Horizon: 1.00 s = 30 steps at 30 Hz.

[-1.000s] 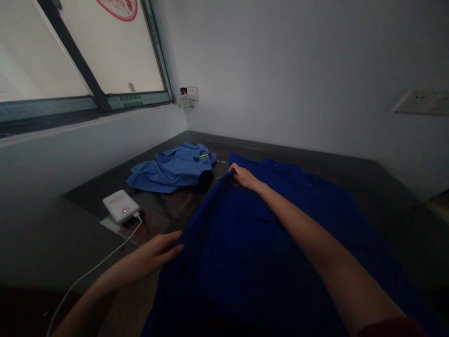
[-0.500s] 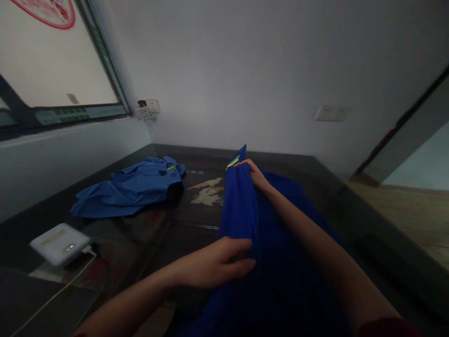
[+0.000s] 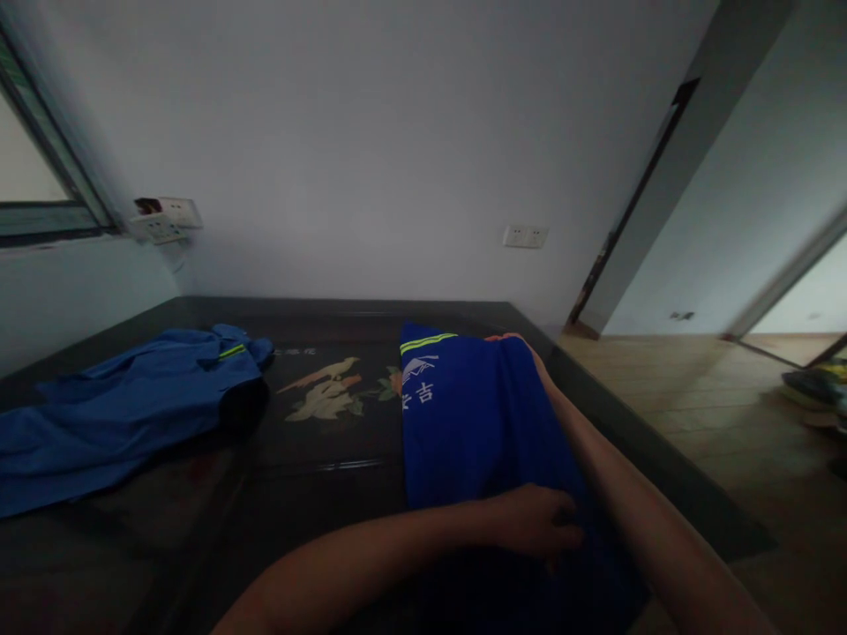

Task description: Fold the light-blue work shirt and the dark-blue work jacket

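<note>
A deep-blue work jacket (image 3: 456, 432) lies folded lengthwise on the dark table, with a yellow-green stripe and white lettering near its far end. At its far right edge, my right hand (image 3: 526, 350) is closed on the cloth; part of the hand is hidden behind the fabric. Nearer to me, my left hand (image 3: 535, 520) is on the same jacket, its bent fingers pinching the cloth in dim light. The near part of the jacket is dark and hard to make out.
A second, lighter blue garment (image 3: 146, 397) lies crumpled at the left of the dark table (image 3: 318, 494), which has a painted bird and flowers. Behind is a wall with a socket (image 3: 526, 235). Past the table's right edge is wooden floor (image 3: 662, 379).
The view has turned right. The jacket's narrow folded strip is now a wider panel showing white lettering. Both hands have moved right across it, relative to the table.
</note>
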### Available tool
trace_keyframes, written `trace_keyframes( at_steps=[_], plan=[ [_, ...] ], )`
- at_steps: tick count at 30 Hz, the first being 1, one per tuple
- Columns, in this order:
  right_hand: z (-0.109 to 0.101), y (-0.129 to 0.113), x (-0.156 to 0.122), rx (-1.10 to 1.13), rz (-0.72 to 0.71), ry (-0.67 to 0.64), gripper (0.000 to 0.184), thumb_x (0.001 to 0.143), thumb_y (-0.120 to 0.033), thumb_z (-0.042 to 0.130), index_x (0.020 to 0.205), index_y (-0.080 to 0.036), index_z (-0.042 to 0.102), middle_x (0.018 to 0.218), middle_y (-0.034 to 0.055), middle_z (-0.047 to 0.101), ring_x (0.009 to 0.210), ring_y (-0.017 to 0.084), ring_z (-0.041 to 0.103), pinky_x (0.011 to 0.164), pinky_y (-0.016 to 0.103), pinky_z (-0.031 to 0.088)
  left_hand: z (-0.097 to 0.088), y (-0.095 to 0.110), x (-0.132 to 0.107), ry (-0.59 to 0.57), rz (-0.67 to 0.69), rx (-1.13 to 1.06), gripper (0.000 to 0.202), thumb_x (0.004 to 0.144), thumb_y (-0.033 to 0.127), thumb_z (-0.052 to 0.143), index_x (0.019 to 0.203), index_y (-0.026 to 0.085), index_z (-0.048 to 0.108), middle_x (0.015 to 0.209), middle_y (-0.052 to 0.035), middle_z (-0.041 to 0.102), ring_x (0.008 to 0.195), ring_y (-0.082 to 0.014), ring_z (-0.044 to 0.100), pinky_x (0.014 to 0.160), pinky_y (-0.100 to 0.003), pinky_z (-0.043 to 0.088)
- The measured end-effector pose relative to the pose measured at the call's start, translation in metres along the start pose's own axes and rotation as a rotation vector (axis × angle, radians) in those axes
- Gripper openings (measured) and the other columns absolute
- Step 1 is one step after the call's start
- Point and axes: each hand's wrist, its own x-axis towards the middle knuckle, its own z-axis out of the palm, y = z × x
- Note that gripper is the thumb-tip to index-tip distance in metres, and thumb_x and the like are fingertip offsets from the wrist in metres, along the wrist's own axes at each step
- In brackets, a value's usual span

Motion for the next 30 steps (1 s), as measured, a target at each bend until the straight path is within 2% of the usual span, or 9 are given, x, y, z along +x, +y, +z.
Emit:
trace_keyframes(
  at_steps=[4,8,11,15,17,20,25,28,30],
  plan=[
    [-0.021,0.033,-0.015,0.17,-0.009,-0.007,0.029,0.083,-0.039,0.046,0.107,-0.027,0.056,0.124,0.0079,0.061,0.116,0.024,0.055,0.096,0.038,0.045,0.023,-0.003,0.035,-0.027,-0.038,0.111,0.023,0.089,0.038,0.045,0.089,0.017,0.055,0.08,-0.0044,0.065,0.068,-0.0152,0.062,0.051,-0.022,0.039],
    [-0.033,0.065,-0.031,0.142,0.053,-0.107,0.024,0.071,-0.035,0.061,0.092,-0.024,0.062,0.113,0.0057,0.067,0.108,0.024,0.06,0.097,0.04,0.044,0.039,-0.003,0.044,-0.049,-0.096,0.25,0.042,0.085,0.057,0.042,0.094,0.019,0.059,0.09,-0.0119,0.068,0.077,-0.0244,0.066,0.053,-0.029,0.043],
    [-0.039,0.081,-0.039,0.127,0.165,-0.083,0.026,0.066,-0.03,0.064,0.091,-0.023,0.065,0.103,0.0057,0.069,0.094,0.022,0.064,0.088,0.035,0.048,0.042,0.003,0.031,-0.065,-0.051,0.278,0.048,0.085,0.059,0.038,0.104,0.02,0.059,0.095,-0.0143,0.068,0.078,-0.0269,0.067,0.053,-0.032,0.044],
    [-0.042,0.081,-0.041,0.113,0.323,0.013,0.027,0.075,-0.038,0.055,0.092,-0.021,0.065,0.092,0.0058,0.07,0.076,0.019,0.065,0.071,0.032,0.052,0.044,0.013,0.001,-0.099,0.13,0.391,0.054,0.085,0.055,0.041,0.122,0.017,0.051,0.103,-0.0154,0.065,0.087,-0.0292,0.064,0.055,-0.034,0.045],
    [-0.038,0.076,-0.042,0.063,0.329,-0.016,0.032,0.08,-0.044,0.052,0.097,-0.021,0.065,0.098,0.0076,0.07,0.085,0.02,0.065,0.076,0.033,0.052,0.048,0.014,-0.013,-0.082,0.252,0.48,0.06,0.085,0.052,0.044,0.132,0.016,0.043,0.108,-0.0157,0.062,0.093,-0.0293,0.062,0.06,-0.035,0.046],
    [-0.027,0.066,-0.043,-0.047,0.181,-0.098,0.038,0.078,-0.043,0.061,0.11,-0.022,0.063,0.12,0.0083,0.063,0.11,0.023,0.058,0.096,0.035,0.043,0.06,0.012,-0.025,-0.003,0.443,0.648,0.057,0.088,0.042,0.044,0.141,0.023,0.033,0.121,-0.0136,0.054,0.106,-0.0284,0.054,0.073,-0.039,0.045],
    [-0.014,0.057,-0.042,-0.162,0.059,-0.152,0.052,0.069,-0.024,0.069,0.121,-0.02,0.058,0.127,0.0086,0.058,0.114,0.023,0.055,0.103,0.038,0.037,0.09,0.007,-0.015,0.125,0.578,0.869,0.035,0.09,0.03,0.042,0.121,0.025,0.057,0.132,-0.0094,0.048,0.117,-0.0254,0.045,0.083,-0.043,0.04],
    [-0.015,0.057,-0.042,-0.172,0.056,-0.125,0.049,0.068,-0.016,0.066,0.117,-0.019,0.06,0.122,0.0082,0.061,0.108,0.022,0.058,0.1,0.036,0.039,0.102,0.014,-0.002,0.098,0.517,0.941,0.028,0.089,0.02,0.041,0.097,0.022,0.068,0.115,-0.0095,0.061,0.106,-0.022,0.052,0.077,-0.039,0.042],
    [-0.017,0.058,-0.043,-0.175,0.041,-0.112,0.049,0.069,-0.016,0.065,0.117,-0.02,0.06,0.121,0.0072,0.062,0.107,0.021,0.059,0.099,0.035,0.04,0.098,0.023,-0.001,0.027,0.539,0.913,0.026,0.089,0.02,0.043,0.097,0.023,0.067,0.108,-0.0087,0.064,0.101,-0.0213,0.055,0.073,-0.038,0.043]
  ],
)
